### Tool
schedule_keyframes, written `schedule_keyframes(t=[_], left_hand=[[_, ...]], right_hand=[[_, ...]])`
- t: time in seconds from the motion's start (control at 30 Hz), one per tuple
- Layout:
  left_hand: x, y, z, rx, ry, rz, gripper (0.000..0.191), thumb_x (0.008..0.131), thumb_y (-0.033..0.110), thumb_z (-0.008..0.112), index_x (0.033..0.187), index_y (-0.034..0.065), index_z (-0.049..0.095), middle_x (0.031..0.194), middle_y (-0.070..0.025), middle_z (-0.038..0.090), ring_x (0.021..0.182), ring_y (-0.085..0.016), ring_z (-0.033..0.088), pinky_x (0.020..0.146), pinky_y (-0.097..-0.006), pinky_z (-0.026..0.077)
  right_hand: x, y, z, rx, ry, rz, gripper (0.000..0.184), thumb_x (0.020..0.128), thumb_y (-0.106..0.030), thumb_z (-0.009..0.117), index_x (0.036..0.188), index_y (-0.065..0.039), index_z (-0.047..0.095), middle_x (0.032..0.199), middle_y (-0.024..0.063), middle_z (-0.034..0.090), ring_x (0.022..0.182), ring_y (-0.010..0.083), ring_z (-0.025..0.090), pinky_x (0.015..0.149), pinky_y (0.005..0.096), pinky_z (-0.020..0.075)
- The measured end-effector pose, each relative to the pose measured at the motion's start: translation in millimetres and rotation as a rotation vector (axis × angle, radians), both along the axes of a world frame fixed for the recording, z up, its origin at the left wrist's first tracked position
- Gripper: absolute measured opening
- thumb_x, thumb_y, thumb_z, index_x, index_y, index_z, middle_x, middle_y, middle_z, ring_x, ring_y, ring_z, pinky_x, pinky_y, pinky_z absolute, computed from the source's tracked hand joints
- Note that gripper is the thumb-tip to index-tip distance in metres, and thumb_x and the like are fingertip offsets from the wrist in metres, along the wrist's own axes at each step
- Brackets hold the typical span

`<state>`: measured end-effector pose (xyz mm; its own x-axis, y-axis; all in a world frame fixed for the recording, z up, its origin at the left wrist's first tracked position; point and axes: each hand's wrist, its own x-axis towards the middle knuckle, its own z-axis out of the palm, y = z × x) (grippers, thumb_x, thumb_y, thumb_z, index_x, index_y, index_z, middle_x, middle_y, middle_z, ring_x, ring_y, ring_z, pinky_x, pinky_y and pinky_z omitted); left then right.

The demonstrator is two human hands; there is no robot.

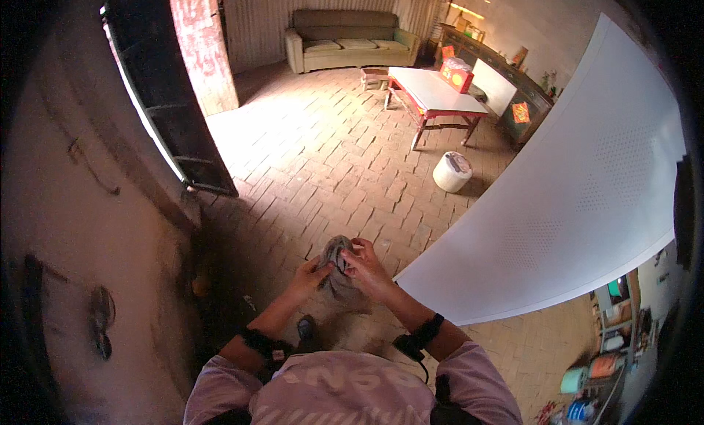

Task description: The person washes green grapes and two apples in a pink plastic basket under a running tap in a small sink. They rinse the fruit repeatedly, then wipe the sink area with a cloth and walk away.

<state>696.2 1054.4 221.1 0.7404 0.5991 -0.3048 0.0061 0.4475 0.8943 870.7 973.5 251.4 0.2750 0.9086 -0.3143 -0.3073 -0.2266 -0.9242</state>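
A crumpled grey cloth is between my two hands, in front of my body and above the brick floor. My left hand grips its left side, with the thumb towards the middle. On the other side, my right hand pinches the upper right part, its fingers and thumb around a fold. A dark gap shows between the folds near the right thumb. The lower end of the cloth hangs loose. Black straps are around both forearms.
A large white panel with perforated patches rises close on my right. A dark door stands open at left. Ahead are a round stool, a red-legged table bearing a red box, and a sofa. Cluttered shelves are behind right.
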Motion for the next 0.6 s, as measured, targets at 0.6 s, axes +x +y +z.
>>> schedule_keyframes(t=[0.6], left_hand=[[157,266,4,-0.136,-0.079,0.055,0.032,0.095,0.020,0.054,0.120,0.0015,0.061,0.112,-0.0110,0.065,0.094,-0.021,0.065,0.077,-0.0342,0.054]], right_hand=[[150,227,-34,-0.013,0.375,0.097,0.052,0.091,-0.028,0.067,0.133,-0.003,0.049,0.124,0.0071,0.058,0.112,0.0173,0.054,0.094,0.0320,0.0452]])
